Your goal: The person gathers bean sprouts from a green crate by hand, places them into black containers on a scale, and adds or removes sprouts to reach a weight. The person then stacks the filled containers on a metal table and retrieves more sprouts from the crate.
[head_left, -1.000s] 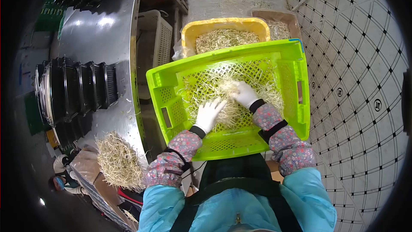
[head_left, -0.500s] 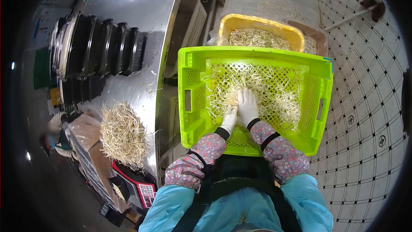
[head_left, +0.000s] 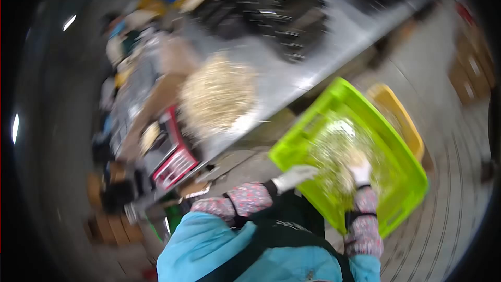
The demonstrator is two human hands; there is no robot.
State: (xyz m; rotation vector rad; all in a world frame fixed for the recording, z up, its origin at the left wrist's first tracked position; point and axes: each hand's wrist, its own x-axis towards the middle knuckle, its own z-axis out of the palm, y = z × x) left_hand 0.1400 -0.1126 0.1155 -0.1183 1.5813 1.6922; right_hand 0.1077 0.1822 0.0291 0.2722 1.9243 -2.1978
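The whole view is smeared by motion. My left hand (head_left: pixel 295 178), in a white glove, is at the near left rim of the bright green crate (head_left: pixel 402 194), with its fingers stretched out and nothing seen in them. Inside the crate lies a loose layer of bean sprouts (head_left: pixel 334 149). My right hand (head_left: pixel 360 172), also gloved in white, reaches into these sprouts. Its fingertips are blurred among the pale strands, so I cannot make out its grip.
A heap of sprouts (head_left: pixel 219 94) sits on the metal table (head_left: pixel 279 91), beside a red scale (head_left: pixel 175 164). Black trays (head_left: pixel 292 21) are stacked farther back. Behind the crate stands a yellow tub (head_left: pixel 404 117). Another person (head_left: pixel 122 42) is at the far left.
The view has swung left toward the table, so the crate appears rotated and farther right. My left hand has left the sprouts for the crate's near rim; my right hand is still among them.
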